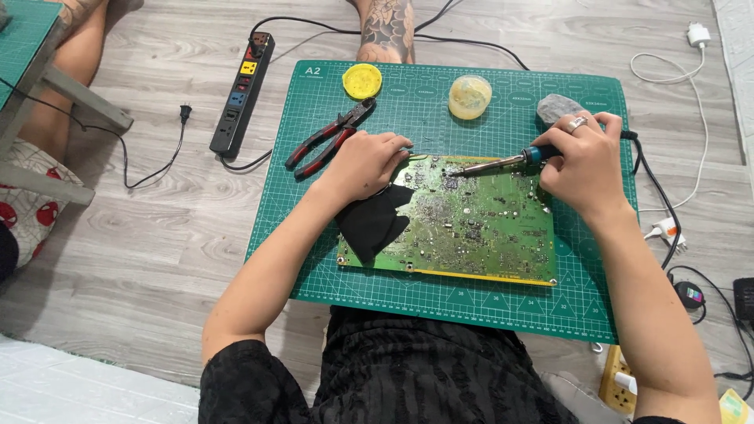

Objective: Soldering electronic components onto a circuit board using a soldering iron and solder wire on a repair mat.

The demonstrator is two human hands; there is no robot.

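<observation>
You are sitting on the floor with a green cutting mat (314, 259) lying in front of you, and a green circuit board (479, 228) is resting flat on its middle, long side running left to right. A black cloth (369, 224) is covering the board's left corner.

Your right hand (585, 161) is gripping a soldering iron (510, 161) by its blue handle, fingers closed round it pen-fashion. The iron's long axis is running nearly level, from the handle at the right toward the tip at the left, and the tip is touching down near the board's upper edge, just right of your left hand. Your left hand (365, 163) is lying palm-down on the board's upper left corner; the fingers are curled, and I cannot tell whether they are pinching anything.

Red-handled pliers (326, 140) are lying just left of that hand, a yellow lid (362, 80) and a pale round tub (470, 96) beyond the board, and a grey sponge (554, 106) behind your right knuckles.

The joint under the tip is too small to resolve. The iron's cord is partly hidden by your right wrist.
</observation>
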